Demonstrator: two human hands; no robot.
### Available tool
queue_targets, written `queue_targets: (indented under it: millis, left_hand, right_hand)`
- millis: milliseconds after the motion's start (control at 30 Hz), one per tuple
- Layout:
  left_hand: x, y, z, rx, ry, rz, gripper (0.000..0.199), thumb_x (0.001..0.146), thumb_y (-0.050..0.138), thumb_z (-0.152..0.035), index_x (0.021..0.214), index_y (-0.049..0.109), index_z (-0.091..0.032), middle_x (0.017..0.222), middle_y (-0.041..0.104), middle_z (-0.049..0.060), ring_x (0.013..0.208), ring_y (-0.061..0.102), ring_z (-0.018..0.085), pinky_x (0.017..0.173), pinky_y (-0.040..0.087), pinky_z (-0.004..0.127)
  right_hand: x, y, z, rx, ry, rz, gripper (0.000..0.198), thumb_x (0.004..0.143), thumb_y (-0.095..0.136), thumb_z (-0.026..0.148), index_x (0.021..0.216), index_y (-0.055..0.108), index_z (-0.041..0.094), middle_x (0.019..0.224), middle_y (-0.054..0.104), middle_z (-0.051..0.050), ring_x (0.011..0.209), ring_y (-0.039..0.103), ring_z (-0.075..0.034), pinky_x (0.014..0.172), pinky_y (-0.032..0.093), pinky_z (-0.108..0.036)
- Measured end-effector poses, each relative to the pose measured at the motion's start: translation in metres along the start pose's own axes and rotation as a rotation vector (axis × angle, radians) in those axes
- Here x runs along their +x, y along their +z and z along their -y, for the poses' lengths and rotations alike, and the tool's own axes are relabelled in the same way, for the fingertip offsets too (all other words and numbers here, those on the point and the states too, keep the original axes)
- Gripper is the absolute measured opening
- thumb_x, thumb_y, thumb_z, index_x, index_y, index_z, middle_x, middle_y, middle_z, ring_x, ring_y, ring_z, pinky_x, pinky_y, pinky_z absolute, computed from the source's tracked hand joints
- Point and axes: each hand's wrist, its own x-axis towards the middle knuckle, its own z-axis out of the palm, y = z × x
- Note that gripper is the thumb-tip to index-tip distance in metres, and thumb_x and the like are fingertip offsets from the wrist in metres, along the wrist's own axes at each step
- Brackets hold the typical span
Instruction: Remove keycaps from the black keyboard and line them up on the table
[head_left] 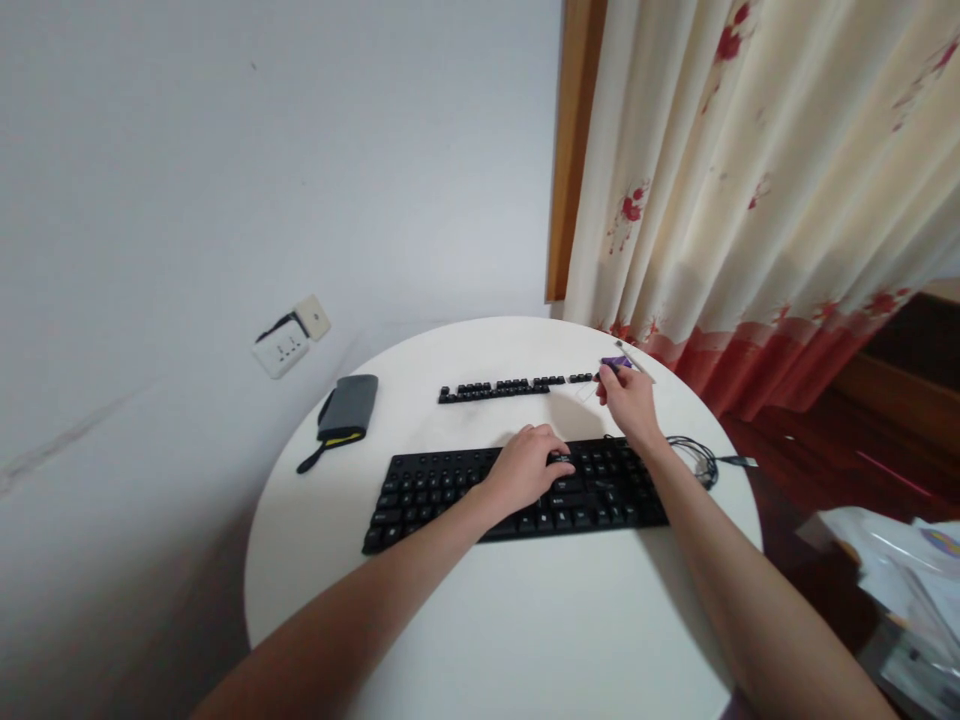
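Observation:
A black keyboard (442, 490) lies across the table in front of me. My left hand (525, 465) rests on its upper middle, fingers bent and thumb apart from them, touching the keys. Beyond the keyboard, loose black keycaps (495, 392) stand in two rows. At the right end of these rows, my right hand (628, 400) is closed in a pinch. Thin wire loops (586, 392) and a dark handle show at its fingertips, looking like a wire keycap puller; a keycap beside the fingers is too small to tell whether held.
Behind my right hand lie a purple item (618, 362) and a thin brush-like stick (634, 362). The coiled USB cable (701, 460) sits right of the keyboard. A grey pouch (352, 405) with a strap lies left, near the wall. A curtain (697, 200) hangs behind the table's right side.

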Motion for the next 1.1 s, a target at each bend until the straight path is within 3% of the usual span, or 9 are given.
queue_targets:
  millis: [133,400,567,667,800,933,1100]
  left_hand:
    - [0.003,0.005,0.0,-0.027,-0.01,-0.028,0.01,0.086,0.068,-0.027,0.087,0.075,-0.02,0.089,0.067,0.006,0.091,0.061,0.023,0.085,0.048,0.036]
    - [-0.003,0.01,-0.007,-0.058,-0.015,-0.106,0.015,0.093,0.057,-0.024,0.094,0.071,-0.017,0.096,0.066,0.008,0.097,0.061,0.022,0.092,0.048,0.035]
    - [0.002,0.0,0.002,-0.226,-0.035,-0.243,0.015,0.093,0.059,-0.028,0.096,0.071,-0.02,0.096,0.066,0.005,0.091,0.062,0.018,0.083,0.051,0.03]
    - [0.013,-0.011,0.017,-0.211,-0.065,-0.272,0.014,0.09,0.063,-0.029,0.094,0.074,-0.02,0.092,0.067,0.005,0.086,0.063,0.018,0.079,0.051,0.029]
    - [0.042,-0.015,0.041,-0.046,-0.08,-0.15,0.012,0.085,0.068,-0.022,0.092,0.077,-0.018,0.089,0.071,0.006,0.084,0.065,0.019,0.08,0.05,0.03]
    - [0.075,-0.005,0.051,0.089,-0.035,0.005,0.012,0.081,0.071,-0.02,0.091,0.078,-0.017,0.089,0.073,0.007,0.081,0.066,0.02,0.08,0.05,0.03]
    - [0.102,0.006,0.046,0.246,0.036,-0.02,0.014,0.085,0.069,-0.024,0.096,0.078,-0.022,0.094,0.073,0.006,0.092,0.062,0.024,0.086,0.048,0.035]
  right_hand:
    - [0.002,0.001,-0.005,0.001,0.014,-0.022,0.037,0.087,0.054,0.043,0.066,0.064,0.014,0.053,0.061,-0.002,0.047,0.053,-0.014,0.05,0.04,-0.026]
    - [0.001,0.004,-0.01,-0.017,-0.009,-0.006,0.037,0.087,0.053,0.042,0.065,0.064,0.014,0.051,0.061,-0.002,0.047,0.053,-0.014,0.051,0.039,-0.027]
    - [0.006,0.003,-0.017,0.032,0.015,-0.056,0.037,0.087,0.053,0.044,0.067,0.064,0.015,0.053,0.061,-0.002,0.047,0.054,-0.015,0.05,0.041,-0.027]
    - [0.008,0.002,-0.017,0.076,0.047,-0.105,0.036,0.086,0.053,0.045,0.069,0.065,0.015,0.054,0.061,-0.002,0.049,0.054,-0.015,0.05,0.042,-0.027]
    - [0.011,0.0,-0.014,0.146,0.068,-0.156,0.035,0.085,0.054,0.045,0.07,0.064,0.016,0.054,0.061,-0.002,0.049,0.055,-0.016,0.05,0.043,-0.027]
    - [0.012,0.0,-0.011,0.181,0.066,-0.166,0.036,0.085,0.053,0.047,0.068,0.063,0.017,0.054,0.06,-0.001,0.048,0.053,-0.015,0.05,0.043,-0.027]
    - [0.01,0.001,-0.007,0.175,0.027,-0.127,0.037,0.087,0.051,0.044,0.064,0.06,0.017,0.053,0.06,-0.002,0.047,0.053,-0.014,0.051,0.042,-0.026]
